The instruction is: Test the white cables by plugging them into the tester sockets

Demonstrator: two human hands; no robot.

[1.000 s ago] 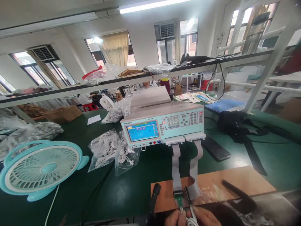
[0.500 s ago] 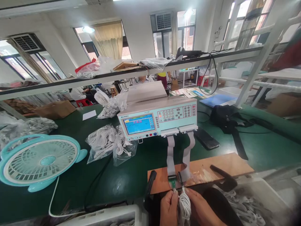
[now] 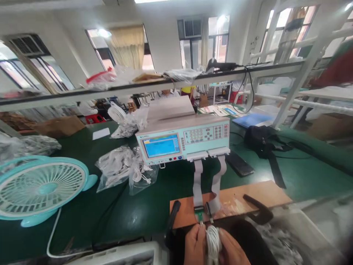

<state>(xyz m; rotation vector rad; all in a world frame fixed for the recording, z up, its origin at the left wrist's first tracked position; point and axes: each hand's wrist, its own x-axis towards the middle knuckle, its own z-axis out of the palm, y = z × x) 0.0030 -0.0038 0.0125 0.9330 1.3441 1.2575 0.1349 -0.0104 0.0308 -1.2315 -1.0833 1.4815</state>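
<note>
At the bottom centre, my left hand [image 3: 194, 244] and my right hand [image 3: 233, 250] hold a coiled white cable [image 3: 213, 241] between them. The cable's ends sit at a small green connector board [image 3: 199, 214] on a brown wooden board [image 3: 248, 200]. Two grey ribbon cables [image 3: 197, 182] run from that board up to a pale blue tester [image 3: 183, 141] with a lit blue screen [image 3: 161, 145]. My left fingers pinch the plug by the green board.
A turquoise desk fan [image 3: 41, 189] stands at the left. Plastic bags of white cables [image 3: 121, 171] lie beside the tester. A phone [image 3: 239, 164] and a black bag [image 3: 260, 140] lie to the right. White bins [image 3: 289, 239] of cables sit at the bottom edge. An overhead shelf [image 3: 165, 84] crosses above.
The view has tilted down and my hands have come further into the frame. The red text on the tester's screen has gone. The cable coil stays between my hands.
</note>
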